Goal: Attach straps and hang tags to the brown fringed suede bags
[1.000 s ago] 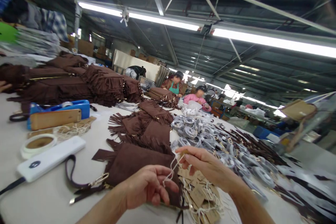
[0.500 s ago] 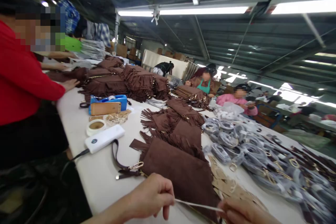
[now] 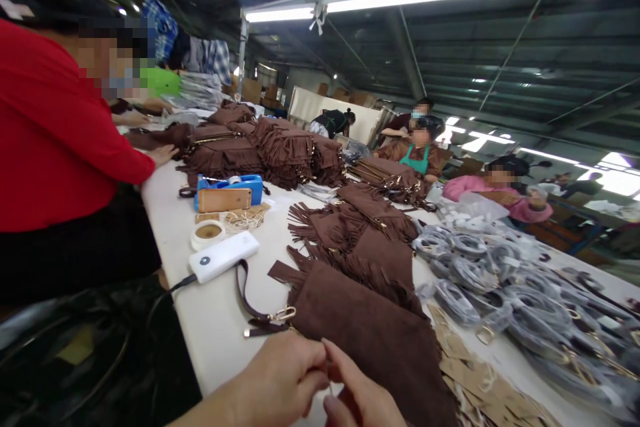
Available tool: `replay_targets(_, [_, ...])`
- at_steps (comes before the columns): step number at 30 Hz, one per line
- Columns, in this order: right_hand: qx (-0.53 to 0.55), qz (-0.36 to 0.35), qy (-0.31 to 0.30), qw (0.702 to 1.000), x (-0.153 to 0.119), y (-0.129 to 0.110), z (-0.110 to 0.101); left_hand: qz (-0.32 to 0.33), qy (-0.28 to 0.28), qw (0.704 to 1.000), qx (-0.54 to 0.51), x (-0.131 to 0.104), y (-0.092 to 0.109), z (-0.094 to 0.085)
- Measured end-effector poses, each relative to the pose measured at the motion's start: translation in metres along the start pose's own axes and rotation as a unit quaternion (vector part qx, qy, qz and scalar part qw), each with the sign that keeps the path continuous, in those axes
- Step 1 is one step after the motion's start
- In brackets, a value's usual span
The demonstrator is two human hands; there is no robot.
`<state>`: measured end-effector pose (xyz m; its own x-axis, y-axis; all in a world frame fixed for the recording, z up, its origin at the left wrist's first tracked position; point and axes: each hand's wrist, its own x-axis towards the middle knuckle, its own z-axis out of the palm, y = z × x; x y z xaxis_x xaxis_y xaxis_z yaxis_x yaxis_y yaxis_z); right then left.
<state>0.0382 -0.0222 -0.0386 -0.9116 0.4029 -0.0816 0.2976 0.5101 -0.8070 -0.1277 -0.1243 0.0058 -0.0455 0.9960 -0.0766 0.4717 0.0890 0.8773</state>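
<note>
The bench (image 3: 210, 320) has come further into my view on its near-left side, and a person in a red sleeve (image 3: 75, 147) now fills the left edge. The brown bag (image 3: 370, 333) lies flat just ahead of me, strap (image 3: 250, 303) trailing toward the power bank (image 3: 223, 257), with paper tags (image 3: 480, 380) piled at its right. My hands were well apart half a second ago with the string taut between them; now my left hand (image 3: 283, 380) and right hand (image 3: 357, 400) meet at the fingertips, both pinching the string (image 3: 331, 387), of which only a short bit shows. I judge the string gathered for tying.
</note>
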Motion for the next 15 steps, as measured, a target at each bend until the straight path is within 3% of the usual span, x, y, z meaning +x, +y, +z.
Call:
replay_targets(2, [-0.016, -0.028, 0.02, 0.999, 0.013, -0.009, 0.005, -0.014, 0.008, 1.0, 0.005, -0.002, -0.004, -0.012])
replay_targets(5, [-0.084, -0.079, 0.071, 0.991, 0.028, -0.025, -0.003, -0.009, 0.016, 1.0, -0.001, -0.001, -0.017, -0.031])
replay_targets(10, [-0.108, -0.062, 0.125, 0.984, 0.056, -0.043, -0.02, -0.032, 0.162, 0.975, 0.145, 0.016, -0.05, -0.055])
replay_targets(15, [-0.092, -0.041, 0.145, 0.984, 0.083, -0.035, -0.018, -0.061, 0.113, 0.976, 0.178, 0.03, -0.069, -0.053])
